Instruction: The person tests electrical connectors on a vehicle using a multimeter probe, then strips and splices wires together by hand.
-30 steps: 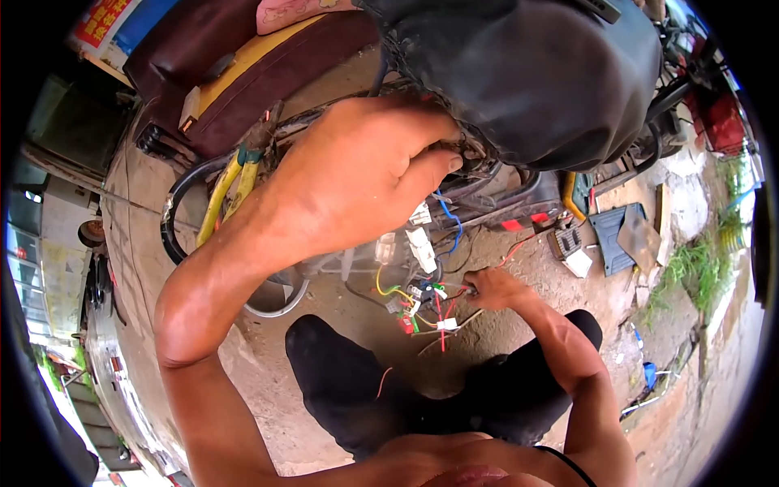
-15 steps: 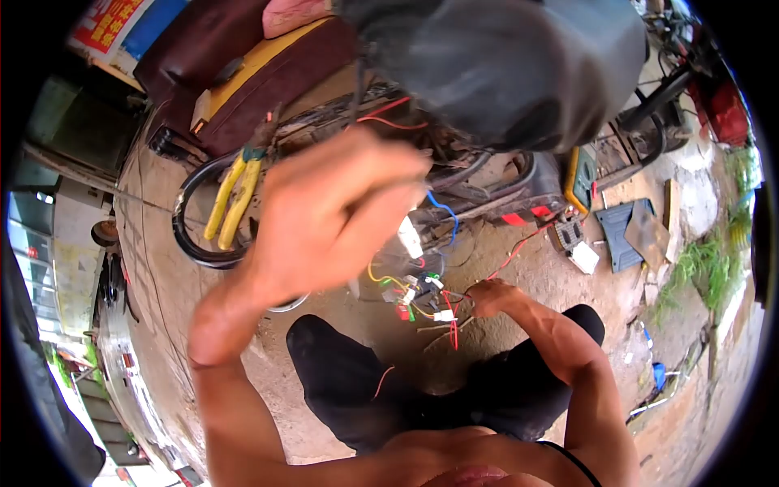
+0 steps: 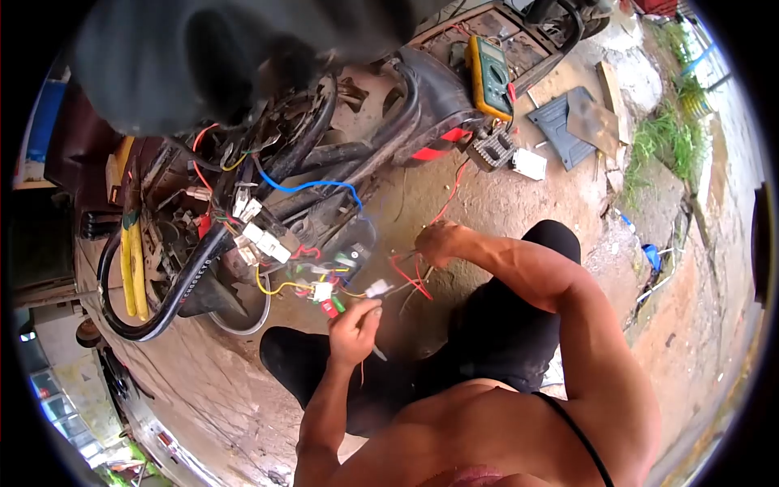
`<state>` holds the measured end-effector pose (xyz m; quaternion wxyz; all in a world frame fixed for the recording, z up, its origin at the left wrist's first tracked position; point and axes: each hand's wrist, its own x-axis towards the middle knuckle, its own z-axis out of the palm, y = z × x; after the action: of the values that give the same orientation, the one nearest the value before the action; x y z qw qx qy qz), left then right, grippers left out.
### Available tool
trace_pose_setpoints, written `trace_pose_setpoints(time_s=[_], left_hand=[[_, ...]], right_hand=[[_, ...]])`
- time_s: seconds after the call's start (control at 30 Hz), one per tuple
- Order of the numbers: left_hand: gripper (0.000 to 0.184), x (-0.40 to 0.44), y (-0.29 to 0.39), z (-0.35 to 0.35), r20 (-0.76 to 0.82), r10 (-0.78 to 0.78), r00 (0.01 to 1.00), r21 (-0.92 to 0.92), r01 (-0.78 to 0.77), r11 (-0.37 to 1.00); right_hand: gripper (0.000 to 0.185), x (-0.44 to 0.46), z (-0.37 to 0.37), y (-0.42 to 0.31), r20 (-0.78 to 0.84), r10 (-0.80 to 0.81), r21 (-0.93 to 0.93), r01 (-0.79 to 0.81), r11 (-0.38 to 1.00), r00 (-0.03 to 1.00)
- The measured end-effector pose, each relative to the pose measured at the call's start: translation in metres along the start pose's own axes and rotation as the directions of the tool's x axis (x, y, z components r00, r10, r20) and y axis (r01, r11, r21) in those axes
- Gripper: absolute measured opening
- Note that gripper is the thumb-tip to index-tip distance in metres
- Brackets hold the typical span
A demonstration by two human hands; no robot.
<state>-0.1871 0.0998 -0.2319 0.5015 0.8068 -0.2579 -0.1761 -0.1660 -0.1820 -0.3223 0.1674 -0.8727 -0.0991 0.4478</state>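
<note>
My left hand (image 3: 355, 334) is closed at the lower end of a bundle of plug connectors, its fingers pinched beside a white connector (image 3: 378, 288). A slim pale tip pokes out below the fist; what it belongs to is hidden. My right hand (image 3: 442, 243) is closed around a thin red wire (image 3: 451, 195), which runs up toward a yellow-and-green multimeter (image 3: 489, 77) and loops out below the fingers. Between the hands and the vehicle frame hang white connectors (image 3: 266, 242), a yellow wire (image 3: 274, 290) and a blue wire (image 3: 312, 186).
Yellow-handled pliers (image 3: 132, 268) hang at the left by a curved black tube (image 3: 166, 323). A pedal (image 3: 492, 148) juts out below the multimeter. A grey plastic panel (image 3: 560, 130) lies on the ground at right. A blurred dark seat (image 3: 235, 57) overhangs the top.
My left hand has come down from above the frame to the connectors near my knees. My right hand stays on the red wire. The view has swung to the right.
</note>
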Motion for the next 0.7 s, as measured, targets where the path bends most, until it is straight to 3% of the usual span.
trace_pose_setpoints(time_s=[0.07,0.13,0.23,0.37,0.47,0.5,0.53,0.67,0.7], left_hand=[[0.014,-0.005,-0.022,0.004,0.053,0.111,0.992,0.062,-0.114,0.992],[0.013,-0.007,-0.036,0.006,0.112,-0.072,0.991,0.058,0.066,0.996],[0.015,-0.005,-0.07,0.007,0.098,-0.129,0.987,-0.097,0.138,0.986],[0.013,-0.01,-0.077,-0.006,0.093,-0.103,0.99,-0.134,0.115,0.984],[0.01,-0.007,-0.078,-0.011,0.048,-0.048,0.998,-0.157,0.055,0.986],[0.009,-0.005,-0.076,-0.012,0.053,-0.045,0.998,-0.174,0.053,0.983],[0.009,-0.004,-0.071,-0.014,0.06,-0.042,0.997,-0.19,0.053,0.98],[0.013,0.0,-0.077,-0.025,0.239,-0.066,0.969,-0.125,0.098,0.987],[0.016,0.003,-0.073,-0.025,0.273,-0.038,0.961,-0.099,0.067,0.993]], right_hand=[[0.029,0.015,0.011,0.014,-0.041,0.007,0.065,-0.004,0.998,0.999],[0.03,0.004,0.007,0.01,-0.034,0.023,0.113,-0.019,0.993,0.999],[0.036,-0.012,-0.015,0.001,0.073,0.048,0.093,-0.055,0.994,0.996],[0.034,-0.013,-0.004,0.001,-0.144,0.069,0.187,-0.042,0.982,0.987],[0.033,-0.021,-0.006,0.003,-0.189,0.086,0.163,-0.055,0.985,0.978],[0.029,-0.017,-0.004,0.009,-0.107,0.105,0.095,-0.095,0.991,0.989],[0.028,-0.014,0.001,0.02,-0.15,-0.036,-0.007,0.036,0.999,0.988],[0.03,-0.059,-0.021,0.022,-0.241,0.078,0.117,-0.051,0.992,0.967],[0.03,-0.081,-0.038,0.009,-0.221,0.199,0.237,-0.145,0.961,0.955]])
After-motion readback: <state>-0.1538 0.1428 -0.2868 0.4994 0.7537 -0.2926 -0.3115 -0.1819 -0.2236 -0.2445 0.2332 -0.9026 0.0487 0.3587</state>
